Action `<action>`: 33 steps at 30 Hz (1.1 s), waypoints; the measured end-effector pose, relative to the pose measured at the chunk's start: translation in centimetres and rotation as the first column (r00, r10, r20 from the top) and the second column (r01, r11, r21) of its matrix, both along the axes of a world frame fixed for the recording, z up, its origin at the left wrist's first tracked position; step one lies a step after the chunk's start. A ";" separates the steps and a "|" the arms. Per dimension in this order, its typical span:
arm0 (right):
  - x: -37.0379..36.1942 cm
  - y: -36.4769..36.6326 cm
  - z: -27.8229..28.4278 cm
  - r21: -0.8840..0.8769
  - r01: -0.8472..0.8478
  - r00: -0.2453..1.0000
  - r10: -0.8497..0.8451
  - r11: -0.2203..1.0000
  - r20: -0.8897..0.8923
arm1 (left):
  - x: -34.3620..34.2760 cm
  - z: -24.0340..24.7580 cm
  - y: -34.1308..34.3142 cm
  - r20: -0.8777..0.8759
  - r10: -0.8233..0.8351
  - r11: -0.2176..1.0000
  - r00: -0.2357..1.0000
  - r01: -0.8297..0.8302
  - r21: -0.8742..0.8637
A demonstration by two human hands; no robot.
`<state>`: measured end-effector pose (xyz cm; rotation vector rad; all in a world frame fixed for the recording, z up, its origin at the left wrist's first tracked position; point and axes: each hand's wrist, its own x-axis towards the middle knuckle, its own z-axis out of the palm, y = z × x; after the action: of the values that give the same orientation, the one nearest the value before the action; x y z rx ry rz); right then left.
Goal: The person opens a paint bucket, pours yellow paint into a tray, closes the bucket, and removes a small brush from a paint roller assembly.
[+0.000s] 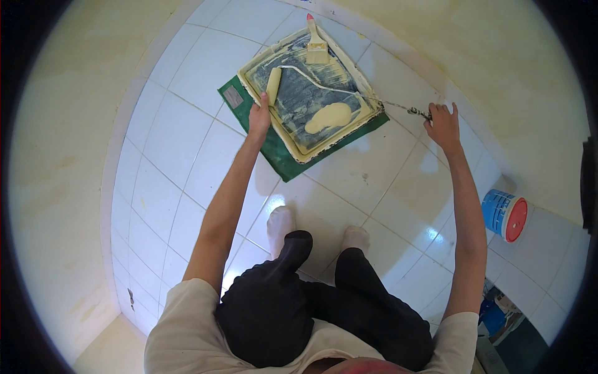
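Observation:
My right hand is closed on the dark, paint-spotted handle end of a paint roller, off the right side of the paint tray. The roller's thin bent rod crosses over the tray. Its cream-coated sleeve lies at the tray's left side. My left hand grips the tray's left rim close below the sleeve, thumb on top; its other fingers are mostly hidden. A puddle of cream paint sits on the tray's dark, streaked bottom. A flat paintbrush with a red-tipped handle rests across the far rim.
Under the tray lies a green sheet on white floor tiles. A blue bucket with a red end lies to the right. Pale yellow walls stand close on both sides. My feet are on the tiles in front of the tray.

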<state>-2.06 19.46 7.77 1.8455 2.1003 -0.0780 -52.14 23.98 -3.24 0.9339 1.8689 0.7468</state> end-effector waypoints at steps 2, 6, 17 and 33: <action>1.8 -0.9 -0.4 -0.053 0.061 0.986 -0.068 0.997 -0.149 | 1.8 0.5 -0.4 -0.001 0.028 1.000 1.000 -0.028 -0.013; 4.8 -2.7 -1.6 0.009 0.069 0.927 -0.061 0.998 -0.369 | 4.1 0.1 0.9 -0.033 0.067 0.993 0.997 -0.063 0.095; 5.0 -11.0 0.8 -0.281 0.224 0.719 -0.353 0.933 -0.599 | 6.8 -2.2 -0.2 0.447 0.160 0.954 0.880 -0.254 0.158; -3.5 -9.5 -1.9 -0.633 0.538 -0.344 -0.541 0.556 -0.767 | 1.5 -0.4 5.7 0.507 -0.120 0.992 0.854 0.082 0.096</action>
<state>-5.55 9.98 5.82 3.0705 1.0159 -2.3311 -50.65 29.68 -3.69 0.7740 1.3208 0.9007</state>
